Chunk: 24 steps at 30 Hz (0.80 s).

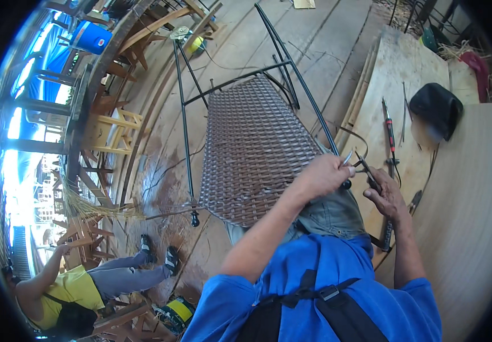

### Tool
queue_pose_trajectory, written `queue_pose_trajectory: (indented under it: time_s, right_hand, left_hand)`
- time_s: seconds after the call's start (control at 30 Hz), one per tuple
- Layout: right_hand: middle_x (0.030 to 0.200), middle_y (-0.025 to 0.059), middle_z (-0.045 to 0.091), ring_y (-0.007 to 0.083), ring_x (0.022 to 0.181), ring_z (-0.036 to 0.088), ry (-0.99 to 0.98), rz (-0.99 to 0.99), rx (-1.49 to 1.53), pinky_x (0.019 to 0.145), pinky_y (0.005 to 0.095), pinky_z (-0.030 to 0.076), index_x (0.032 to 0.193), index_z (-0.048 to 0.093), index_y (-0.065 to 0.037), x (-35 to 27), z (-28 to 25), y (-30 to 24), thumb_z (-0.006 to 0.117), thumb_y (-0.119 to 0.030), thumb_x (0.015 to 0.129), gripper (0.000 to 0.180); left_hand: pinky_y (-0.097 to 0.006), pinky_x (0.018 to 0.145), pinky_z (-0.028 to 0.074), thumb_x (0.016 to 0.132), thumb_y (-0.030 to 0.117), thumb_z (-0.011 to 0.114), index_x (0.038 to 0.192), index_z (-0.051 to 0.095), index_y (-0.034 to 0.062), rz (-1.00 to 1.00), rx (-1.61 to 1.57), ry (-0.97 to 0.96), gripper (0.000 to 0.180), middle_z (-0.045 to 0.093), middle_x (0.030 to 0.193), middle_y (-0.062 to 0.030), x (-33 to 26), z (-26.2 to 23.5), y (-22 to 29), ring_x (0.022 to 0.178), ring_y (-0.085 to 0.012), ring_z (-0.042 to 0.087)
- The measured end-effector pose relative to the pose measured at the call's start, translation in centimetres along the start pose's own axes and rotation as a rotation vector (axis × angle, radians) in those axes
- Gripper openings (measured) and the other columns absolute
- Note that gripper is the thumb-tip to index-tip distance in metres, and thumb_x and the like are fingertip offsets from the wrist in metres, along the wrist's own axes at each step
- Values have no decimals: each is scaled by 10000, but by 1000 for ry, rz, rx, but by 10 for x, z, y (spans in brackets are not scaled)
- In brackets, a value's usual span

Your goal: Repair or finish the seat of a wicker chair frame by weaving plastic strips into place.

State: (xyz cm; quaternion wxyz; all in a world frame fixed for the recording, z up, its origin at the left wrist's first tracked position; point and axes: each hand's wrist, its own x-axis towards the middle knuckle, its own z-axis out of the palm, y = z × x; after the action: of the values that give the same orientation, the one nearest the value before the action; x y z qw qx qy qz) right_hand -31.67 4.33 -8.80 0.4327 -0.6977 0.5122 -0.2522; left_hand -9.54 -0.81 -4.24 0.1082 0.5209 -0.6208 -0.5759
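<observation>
A brown woven seat [257, 148] on a black metal chair frame [308, 94] lies across my lap, its legs pointing away from me. At its right edge, my left hand [327, 175] is closed in a pinch; what it grips is too small to tell. My right hand [391, 196] is wrapped round dark-handled scissors [373, 181], their pointed tips close to my left fingers. A thin brown strip [355, 134] curves beside the chair frame just beyond both hands.
On the plywood to the right lie a red-and-black soldering iron [390, 134] and a black cap [437, 108]. At left, a person in a yellow shirt [72, 293] is near wooden stools [114, 131]. A blue cooler [90, 37] stands at far left.
</observation>
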Motion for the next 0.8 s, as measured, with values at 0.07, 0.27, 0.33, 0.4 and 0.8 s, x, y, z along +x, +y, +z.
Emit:
queue_pose_trajectory:
  time_s: [0.07,0.27,0.33,0.4,0.8]
  right_hand:
    - [880,114,596,194,736,523,-55,112,76,730,287,442,1127,538,16,4,3,-10,647,-215,816,403]
    - [893,133,599,223,855,574,351,616,-138,783,327,448,1185,521,10,-35,-1,55,606,-280,836,462]
    - [1000,162,587,267,959,558,300,716,-374,850,351,428,1215,498,4,-50,-5,83,593,-308,837,499]
    - [1215,207,516,358,1145,476,345,635,-806,979,400,359,1281,439,-7,-52,10,101,544,-337,857,547]
    - [615,3,453,82,443,392,103,533,573,377,249,300,838,540,-54,230,87,11,445,-339,946,319]
  left_hand:
    - [-314,626,439,875,262,547,877,627,-15,-25,-38,20,289,599,715,-56,-9,-5,-2,674,-146,547]
    - [-301,817,467,905,107,484,1119,559,-4,-88,31,909,253,588,1097,-135,-130,-61,-29,919,-213,587]
    - [-284,789,456,905,115,498,1119,573,17,-301,156,1312,248,631,983,-124,-187,-94,-66,879,-180,590]
    - [-356,833,444,885,275,540,1110,565,-26,-643,276,1342,376,625,1010,-178,-244,-118,-116,927,-264,596]
    - [-200,381,328,917,373,498,983,501,48,-262,-1018,1069,331,535,714,-47,-239,-78,-205,412,-58,349]
